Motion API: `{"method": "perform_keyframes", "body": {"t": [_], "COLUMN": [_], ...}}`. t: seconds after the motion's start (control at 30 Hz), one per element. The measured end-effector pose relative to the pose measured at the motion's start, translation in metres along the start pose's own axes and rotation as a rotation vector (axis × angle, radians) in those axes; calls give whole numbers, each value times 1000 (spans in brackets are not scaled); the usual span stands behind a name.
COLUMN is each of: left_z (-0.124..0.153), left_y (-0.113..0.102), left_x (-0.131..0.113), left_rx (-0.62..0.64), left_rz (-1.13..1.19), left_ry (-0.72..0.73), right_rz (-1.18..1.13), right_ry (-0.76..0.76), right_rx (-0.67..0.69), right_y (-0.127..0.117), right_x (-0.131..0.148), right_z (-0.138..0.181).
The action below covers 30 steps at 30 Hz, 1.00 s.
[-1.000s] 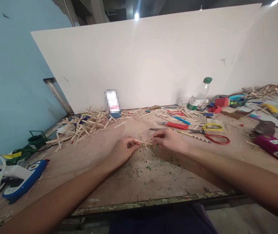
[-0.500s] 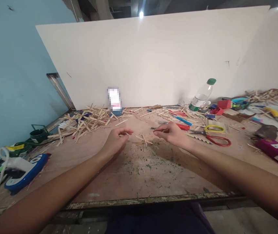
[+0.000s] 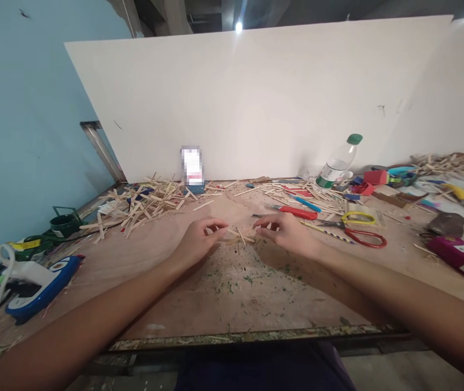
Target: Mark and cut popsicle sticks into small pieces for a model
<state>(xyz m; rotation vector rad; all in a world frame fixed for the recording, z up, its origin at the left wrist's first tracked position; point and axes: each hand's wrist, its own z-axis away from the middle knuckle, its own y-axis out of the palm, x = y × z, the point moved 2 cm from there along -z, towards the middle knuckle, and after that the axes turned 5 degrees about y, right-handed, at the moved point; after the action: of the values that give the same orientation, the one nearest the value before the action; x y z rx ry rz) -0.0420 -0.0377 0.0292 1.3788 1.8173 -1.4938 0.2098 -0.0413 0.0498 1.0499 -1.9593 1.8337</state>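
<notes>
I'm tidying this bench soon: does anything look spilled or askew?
Yes: small green crumbs lie scattered across the brown wooden tabletop, nearer the viewer than the crossed pale wooden sticks, like unswept debris. At right rear, the clear plastic bottle with a green cap looks tilted, though lens distortion may cause that.

Legible: 1 item, in part. Magenta oblong plastic unit, far R: lg. white lettering on top, 1st char. reads "B"; next char(s). unclear, poss. "G" or "6".
Illegible:
– Clear plastic bottle w/ green cap: white-&-green label, dark print too sm. to read.
– Upright rectangular phone w/ lit white screen: display pixelated, red band nr. bottom, no words legible.
– Blue-&-white plastic unit, far L: rounded mark nr. one end, can't tell if lettering.
– Yellow tag, L: print too sm.
</notes>
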Motion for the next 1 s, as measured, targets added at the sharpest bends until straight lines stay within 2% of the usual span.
{"method": "perform_keyframes", "body": {"t": [0.13, 0.6, 1.0], "left_z": [3, 7, 6], "left_y": [3, 4, 4], "left_x": [-3, -11, -10], "left_rx": [22, 26, 43], "left_rz": [-30, -49, -55], "left_ry": [-5, 95, 77], "right_rz": [-10, -39, -35], "right_ry": [-37, 10, 9], "right_rx": [-37, -4, 18], "right_y": [1, 3, 3], "right_x": [2, 2, 4], "right_z": [1, 1, 3]}}
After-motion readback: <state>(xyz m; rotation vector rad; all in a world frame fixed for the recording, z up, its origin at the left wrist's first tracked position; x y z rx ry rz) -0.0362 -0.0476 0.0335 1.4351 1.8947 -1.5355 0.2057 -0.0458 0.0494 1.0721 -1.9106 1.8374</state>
